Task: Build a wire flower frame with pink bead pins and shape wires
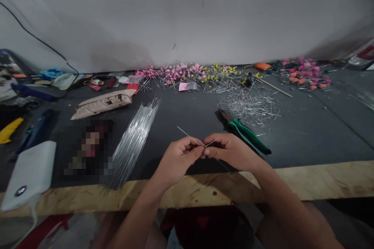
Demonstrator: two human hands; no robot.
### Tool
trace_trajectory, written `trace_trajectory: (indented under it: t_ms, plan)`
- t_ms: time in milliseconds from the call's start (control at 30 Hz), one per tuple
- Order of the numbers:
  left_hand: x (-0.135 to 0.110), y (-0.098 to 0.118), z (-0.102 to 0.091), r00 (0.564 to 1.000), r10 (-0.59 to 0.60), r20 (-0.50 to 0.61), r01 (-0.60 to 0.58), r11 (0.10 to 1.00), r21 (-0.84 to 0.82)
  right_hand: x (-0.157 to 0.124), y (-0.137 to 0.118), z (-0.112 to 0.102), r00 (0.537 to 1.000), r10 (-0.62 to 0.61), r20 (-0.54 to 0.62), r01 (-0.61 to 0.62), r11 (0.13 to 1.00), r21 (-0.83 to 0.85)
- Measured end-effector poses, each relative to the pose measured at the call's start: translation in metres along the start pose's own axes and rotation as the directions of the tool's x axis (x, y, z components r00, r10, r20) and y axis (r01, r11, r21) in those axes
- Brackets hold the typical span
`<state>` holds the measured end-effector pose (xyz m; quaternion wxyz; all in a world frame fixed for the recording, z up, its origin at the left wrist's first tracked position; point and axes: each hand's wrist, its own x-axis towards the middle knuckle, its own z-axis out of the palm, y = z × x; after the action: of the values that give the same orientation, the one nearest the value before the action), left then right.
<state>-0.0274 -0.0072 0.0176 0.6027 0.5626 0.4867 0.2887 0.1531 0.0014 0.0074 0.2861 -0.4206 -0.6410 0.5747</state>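
Close together near the table's front edge, both hands pinch thin metal wire (187, 135). My left hand (182, 157) is closed, thumb against fingers, with a straight length sticking out up and to the left. Fingertips of my right hand (228, 149) press on the wire too, and a short end points up to the right between the hands. Whether this is one bent wire or two crossed pieces I cannot tell. Green-handled pliers (245, 132) lie just beyond my right hand. To the left rests a bundle of long straight wires (134, 140).
Short cut wires (251, 105) are heaped behind the pliers. Along the wall lie pink pieces on wires (181, 72), yellow ones (222, 72) and a pink-orange bunch (309, 74). A beige pouch (103, 103) and a white power bank (30, 173) with a cable sit left.
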Motion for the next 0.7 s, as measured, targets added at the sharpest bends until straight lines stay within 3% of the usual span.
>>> trace_trajectory:
  t_ms: [233, 500, 567, 600, 700]
  plan:
    - [-0.004, 0.004, -0.001, 0.992, 0.121, 0.026, -0.124, 0.962, 0.242, -0.006, 0.002, 0.008, 0.990, 0.108, -0.090, -0.096, 0.987, 0.129]
    - [0.001, -0.004, 0.001, 0.944, 0.331, 0.014, -0.267, 0.737, 0.621, -0.003, 0.007, 0.012, 0.989, 0.104, -0.103, -0.079, 0.974, 0.214]
    - [0.002, -0.009, 0.002, 0.883, 0.468, -0.033, -0.319, 0.650, 0.690, -0.002, 0.009, 0.011, 0.981, 0.114, -0.154, -0.080, 0.975, 0.208]
    - [0.000, -0.011, 0.004, 0.825, 0.561, -0.069, -0.344, 0.596, 0.725, -0.001, 0.010, 0.010, 0.973, 0.120, -0.195, -0.076, 0.973, 0.218]
    - [-0.007, -0.015, 0.010, 0.575, 0.810, -0.116, -0.460, 0.437, 0.773, 0.002, 0.013, 0.007, 0.932, 0.143, -0.334, -0.038, 0.953, 0.302]
